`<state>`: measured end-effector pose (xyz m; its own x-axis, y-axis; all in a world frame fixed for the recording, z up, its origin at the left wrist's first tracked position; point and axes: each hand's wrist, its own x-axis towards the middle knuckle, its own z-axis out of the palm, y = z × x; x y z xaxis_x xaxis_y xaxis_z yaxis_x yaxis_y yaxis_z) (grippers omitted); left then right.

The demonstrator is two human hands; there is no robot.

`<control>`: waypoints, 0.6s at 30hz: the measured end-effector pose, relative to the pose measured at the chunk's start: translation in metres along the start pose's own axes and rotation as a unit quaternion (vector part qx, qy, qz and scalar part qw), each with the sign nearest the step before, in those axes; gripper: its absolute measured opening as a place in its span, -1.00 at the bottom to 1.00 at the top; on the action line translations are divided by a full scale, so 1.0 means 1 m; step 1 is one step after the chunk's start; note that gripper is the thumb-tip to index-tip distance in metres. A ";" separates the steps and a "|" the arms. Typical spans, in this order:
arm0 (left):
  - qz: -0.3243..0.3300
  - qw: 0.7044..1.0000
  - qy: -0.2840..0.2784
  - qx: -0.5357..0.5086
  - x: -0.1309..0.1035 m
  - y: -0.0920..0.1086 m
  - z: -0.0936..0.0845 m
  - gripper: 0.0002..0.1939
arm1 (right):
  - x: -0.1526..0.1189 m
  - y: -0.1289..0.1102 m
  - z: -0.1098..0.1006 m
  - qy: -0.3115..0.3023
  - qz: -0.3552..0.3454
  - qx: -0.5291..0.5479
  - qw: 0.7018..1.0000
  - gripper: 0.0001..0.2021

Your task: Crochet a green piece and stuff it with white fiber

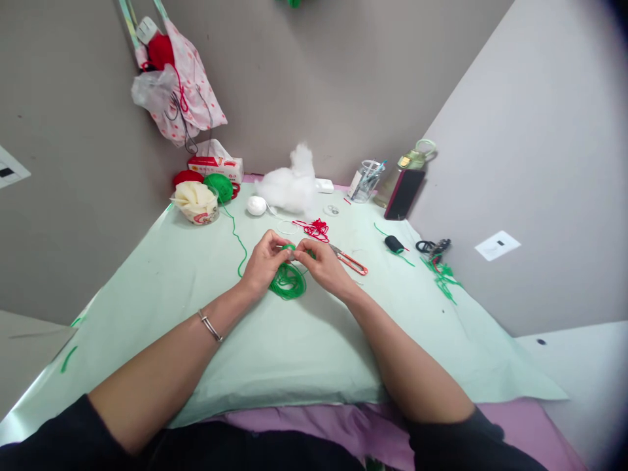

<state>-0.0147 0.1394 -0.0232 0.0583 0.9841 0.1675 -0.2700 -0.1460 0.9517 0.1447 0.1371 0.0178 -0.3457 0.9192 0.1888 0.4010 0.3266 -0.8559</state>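
Note:
My left hand (265,260) is closed in a pinch on green yarn (288,247) above the middle of the table. Facing it, my right hand (324,265) pinches at the same yarn, its fingertips nearly meeting those of the left. Whatever small piece lies between the fingertips is mostly hidden. Just below the hands rests a loose coil of green yarn (288,284). A green strand (240,242) runs from near my left hand back to a green yarn ball (219,188). Orange-handled thread snips (352,263) lie beside my right hand.
Behind the hands are tangled red yarn (316,229), a white yarn ball (256,205) and white stuffing (289,186). A tub (199,212) stands back left. On the right are a clear cup (364,186), a phone (405,194), black thread (394,244) and green scraps (445,278).

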 end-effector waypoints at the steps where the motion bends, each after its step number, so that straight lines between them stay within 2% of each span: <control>1: 0.014 1.000 0.007 0.011 0.001 0.000 0.000 -0.73 | 0.000 -0.001 0.002 0.001 0.001 0.004 1.000 -0.76; 5: 0.057 0.997 0.023 0.041 0.001 0.000 0.000 -0.77 | 0.001 0.001 0.009 0.010 0.015 0.026 0.999 -0.74; 8: 0.066 0.996 0.019 0.048 -0.001 0.000 0.001 -0.79 | 0.003 0.004 0.008 0.010 0.024 0.036 0.999 -0.70; 15: 0.029 0.999 -0.020 0.039 -0.006 0.006 0.002 -0.79 | 0.005 0.009 0.003 0.049 0.020 -0.003 0.999 -0.71; 18: 0.007 1.000 -0.014 0.020 -0.006 0.006 0.002 -0.79 | 0.003 0.007 0.004 0.054 0.012 -0.027 0.998 -0.72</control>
<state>-0.0147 0.1323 -0.0178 0.0827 0.9788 0.1874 -0.2321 -0.1640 0.9588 0.1437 0.1413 0.0103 -0.2432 0.9443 0.2216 0.4550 0.3128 -0.8337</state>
